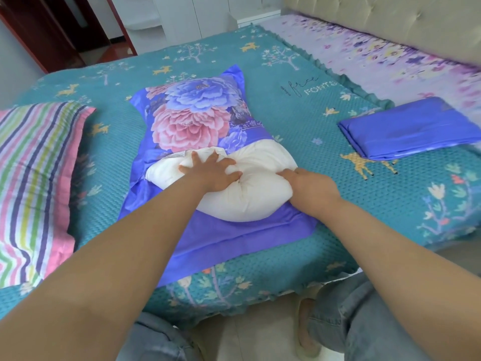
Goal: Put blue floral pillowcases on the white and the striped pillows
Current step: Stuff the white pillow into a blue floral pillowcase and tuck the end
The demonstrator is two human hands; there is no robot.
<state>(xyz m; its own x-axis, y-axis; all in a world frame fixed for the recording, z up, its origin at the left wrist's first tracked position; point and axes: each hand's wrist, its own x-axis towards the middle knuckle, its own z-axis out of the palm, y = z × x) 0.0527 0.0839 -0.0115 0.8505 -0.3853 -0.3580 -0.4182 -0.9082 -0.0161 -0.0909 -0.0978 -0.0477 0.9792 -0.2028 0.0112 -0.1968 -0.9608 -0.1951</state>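
So the bed (pixel 286 121) has a teal cover with deer on it. The striped pillow (pixel 36 178) sits bare at the left edge, and a second folded blue pillowcase (pixel 408 128) lies over toward the right edge. Mid-bed, near the front edge, the white pillow (pixel 234 188) is half inside the floral pillowcase (pixel 192 113), its near end bulging out. Left hand (pixel 210 170) presses flat on it, fingers spread. Right hand (pixel 309 188) rests on the pillow's right side, fingers curled in; can't tell if it's gripping.
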